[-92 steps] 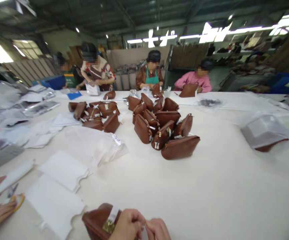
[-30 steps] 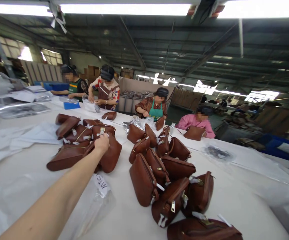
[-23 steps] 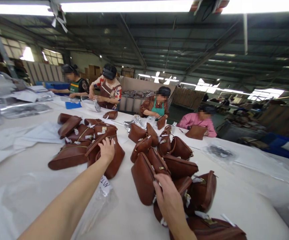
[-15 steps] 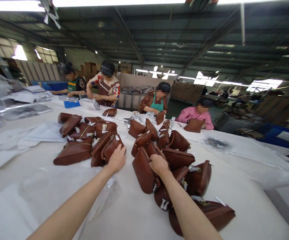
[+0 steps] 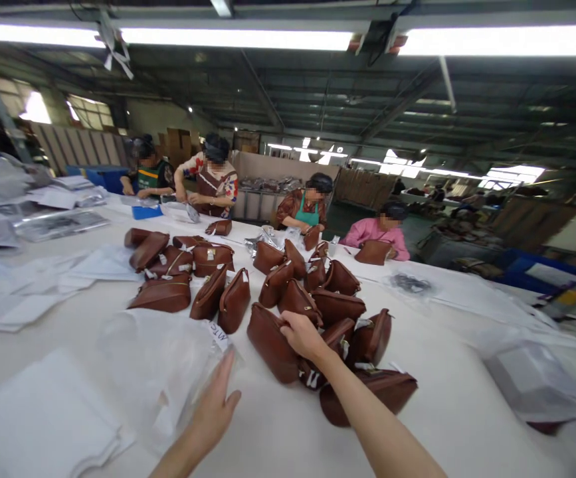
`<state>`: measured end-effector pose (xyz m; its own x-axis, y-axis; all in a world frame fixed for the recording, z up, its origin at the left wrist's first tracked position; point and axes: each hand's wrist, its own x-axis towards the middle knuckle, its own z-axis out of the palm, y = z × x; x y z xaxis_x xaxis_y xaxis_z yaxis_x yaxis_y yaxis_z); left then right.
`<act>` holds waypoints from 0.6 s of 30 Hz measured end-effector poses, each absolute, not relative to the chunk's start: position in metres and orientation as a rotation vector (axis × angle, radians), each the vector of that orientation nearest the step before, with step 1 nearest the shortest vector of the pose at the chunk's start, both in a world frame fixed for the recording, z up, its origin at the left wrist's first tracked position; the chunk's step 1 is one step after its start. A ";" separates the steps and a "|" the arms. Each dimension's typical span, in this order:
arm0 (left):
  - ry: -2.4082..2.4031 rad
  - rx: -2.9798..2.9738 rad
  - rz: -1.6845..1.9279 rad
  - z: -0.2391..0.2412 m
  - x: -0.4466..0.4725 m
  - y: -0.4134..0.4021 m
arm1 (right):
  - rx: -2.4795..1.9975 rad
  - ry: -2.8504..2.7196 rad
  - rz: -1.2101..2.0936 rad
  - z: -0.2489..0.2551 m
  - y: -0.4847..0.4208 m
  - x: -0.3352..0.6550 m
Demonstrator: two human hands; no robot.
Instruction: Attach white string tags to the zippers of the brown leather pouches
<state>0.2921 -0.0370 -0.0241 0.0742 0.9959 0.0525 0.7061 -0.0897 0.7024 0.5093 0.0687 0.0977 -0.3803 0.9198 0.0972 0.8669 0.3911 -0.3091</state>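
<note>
My right hand [image 5: 301, 334] is closed on the top edge of a brown leather bag [image 5: 270, 343] at the near side of a pile of brown bags [image 5: 337, 307]. My left hand [image 5: 212, 413] hovers open, fingers stretched, beside a stack of clear plastic bags [image 5: 163, 365] with a printed label. A second group of brown bags [image 5: 183, 272] lies to the left, beyond the plastic.
The white table [image 5: 447, 405] carries white paper sheets [image 5: 43, 425] at the near left and a plastic-wrapped bag [image 5: 537, 385] at the right. Several people work at the far edge, one in pink [image 5: 380, 234] holding a brown bag.
My left hand let go of a bag in the left group and drew back toward the plastic bags. My right hand reached in and closed on a bag in the middle pile.
</note>
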 end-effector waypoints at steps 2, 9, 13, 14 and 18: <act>1.734 2.017 0.910 -0.008 0.277 -0.063 | -1.462 -2.442 0.342 0.104 0.029 0.507; 1.487 2.400 0.752 0.036 0.264 -0.167 | -1.233 -2.533 0.461 0.074 -0.126 0.487; 1.412 2.212 0.334 0.015 0.272 -0.219 | -1.243 -2.485 0.527 0.041 -0.191 0.478; 1.410 2.201 0.301 0.011 0.273 -0.229 | -1.245 -2.461 0.553 0.037 -0.204 0.480; 1.473 2.269 0.377 0.009 0.274 -0.250 | -1.286 -2.021 0.524 0.029 -0.247 0.510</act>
<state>0.2740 -0.2501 0.0089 0.4061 0.9138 0.0043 0.8037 -0.3593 0.4743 0.5096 -0.2473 0.0291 -0.2841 0.9018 0.3257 0.6302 0.4317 -0.6454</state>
